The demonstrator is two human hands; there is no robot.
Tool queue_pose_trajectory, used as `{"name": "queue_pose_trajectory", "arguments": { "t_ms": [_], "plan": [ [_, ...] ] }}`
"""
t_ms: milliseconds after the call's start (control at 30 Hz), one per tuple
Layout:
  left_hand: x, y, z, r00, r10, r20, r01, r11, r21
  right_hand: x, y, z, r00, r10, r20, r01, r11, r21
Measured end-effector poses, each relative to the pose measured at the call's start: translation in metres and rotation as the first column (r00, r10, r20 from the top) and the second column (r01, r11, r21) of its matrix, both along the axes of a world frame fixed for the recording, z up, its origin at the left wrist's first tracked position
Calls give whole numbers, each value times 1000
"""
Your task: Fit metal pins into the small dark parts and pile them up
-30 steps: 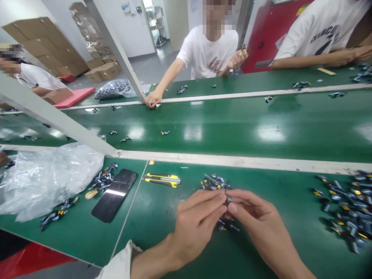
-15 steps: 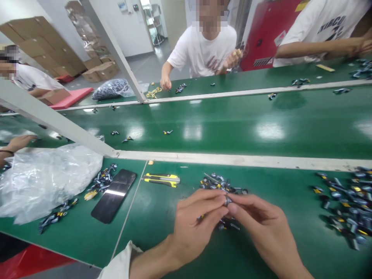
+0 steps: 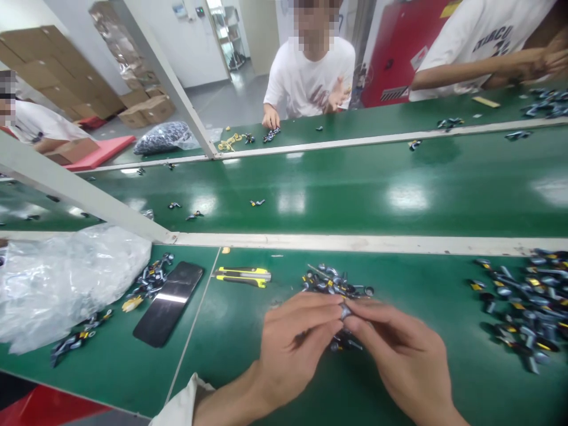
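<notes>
Between the fingertips of both hands sits a small grey metal part (image 3: 345,310), mostly covered by the fingers. My left hand (image 3: 298,349) pinches it from the left, and my right hand (image 3: 406,349) grips it from the right with thumb and forefinger. Just behind and under the fingers lies a pile of small metal and black parts (image 3: 328,277), some with yellow bits. Part of that pile is hidden by my hands.
A yellow utility knife (image 3: 243,276) and a black phone (image 3: 169,303) lie to the left, near a clear plastic bag (image 3: 66,278). A larger heap of parts (image 3: 528,302) spreads at the right. Beyond a white rail (image 3: 310,241) runs a green belt (image 3: 346,189); co-workers sit opposite.
My hands keep hold of the small part with barely any movement. The view has shifted slightly. Across the belt, a co-worker's hand has moved to a small pile of parts.
</notes>
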State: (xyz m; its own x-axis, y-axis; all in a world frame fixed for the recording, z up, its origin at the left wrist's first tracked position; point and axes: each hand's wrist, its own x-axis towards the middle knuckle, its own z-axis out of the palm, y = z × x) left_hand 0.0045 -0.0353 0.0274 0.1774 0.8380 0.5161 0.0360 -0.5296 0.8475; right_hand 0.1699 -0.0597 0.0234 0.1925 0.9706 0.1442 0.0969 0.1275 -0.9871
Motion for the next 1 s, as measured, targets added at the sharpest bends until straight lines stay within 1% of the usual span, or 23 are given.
{"name": "queue_pose_trajectory", "arguments": {
  "t_ms": [67, 100, 133, 200, 267, 300, 333, 400, 433, 467, 500, 567, 633, 700, 733, 767, 800, 867, 900, 933, 1000],
  "plan": [
    [-1, 0, -1, 1000, -4, -28, 6, 999, 44, 1, 1, 2, 1000, 2, 14, -3, 1000, 20],
    [-1, 0, -1, 999, 0, -33, 2, 998, 56, 1, 2, 3, 1000, 14, 4, -14, 1000, 4],
    [-1, 0, -1, 999, 10, -33, -8, 998, 58, 1, 3, 4, 999, 31, -23, -31, 999, -29],
    [-1, -1, -1, 998, 45, -33, -43, 998, 50, 1, 7, 5, 986, 82, -147, -103, 984, -145],
    [0, -2, 0, 996, 77, -45, -75, 996, 49, -1, 11, 5, 935, 151, -321, -241, 935, -260],
    [1, -2, 1, 995, 88, -51, -85, 995, 53, -2, 12, 6, 895, 203, -398, -330, 901, -282],
    [1, -3, 1, 994, 96, -53, -93, 994, 60, -3, 12, 6, 851, 266, -453, -419, 864, -278],
    [2, -4, 2, 993, 111, -44, -108, 992, 64, -6, 8, 8, 773, 402, -491, -559, 798, -227],
    [3, -5, 2, 993, 116, -38, -113, 992, 62, -8, 6, 8, 752, 454, -477, -596, 778, -199],
    [3, -6, 2, 993, 113, -34, -111, 992, 58, -10, 3, 7, 752, 484, -448, -605, 776, -178],
    [4, -6, 2, 994, 106, -31, -104, 993, 59, -12, -1, 5, 772, 484, -413, -587, 792, -169],
    [7, -8, 1, 996, 84, -28, -82, 994, 67, -14, -6, 0, 843, 434, -317, -500, 851, -164],
    [9, -11, 0, 997, 70, -22, -68, 996, 66, -15, -9, -7, 915, 345, -208, -379, 912, -154],
    [10, -12, 0, 999, 46, -7, -45, 999, 28, -14, -9, -13, 950, 290, -119, -305, 942, -138],
    [10, -11, -1, 1000, 23, 11, -22, 1000, -14, -12, -9, -15, 952, 291, -89, -301, 944, -135],
    [9, -10, -2, 999, -8, 40, 11, 998, -68, -10, -8, -15, 946, 317, -70, -324, 935, -142],
    [8, -8, -2, 996, -51, 71, 60, 990, -126, -7, -7, -15, 928, 368, -53, -372, 916, -152],
    [4, -3, -3, 980, -145, 137, 173, 960, -220, 0, -6, -10, 868, 496, 7, -489, 857, -162],
    [1, 0, -4, 968, -197, 156, 231, 941, -246, 4, -6, -6, 828, 558, 58, -545, 825, -152],
    [-1, 4, -3, 955, -254, 151, 286, 923, -259, 8, -5, -2, 783, 611, 120, -598, 791, -129],
    [-7, 9, -1, 913, -400, 84, 406, 870, -281, 14, -5, 7, 694, 679, 242, -686, 725, -66]
  ]
}}
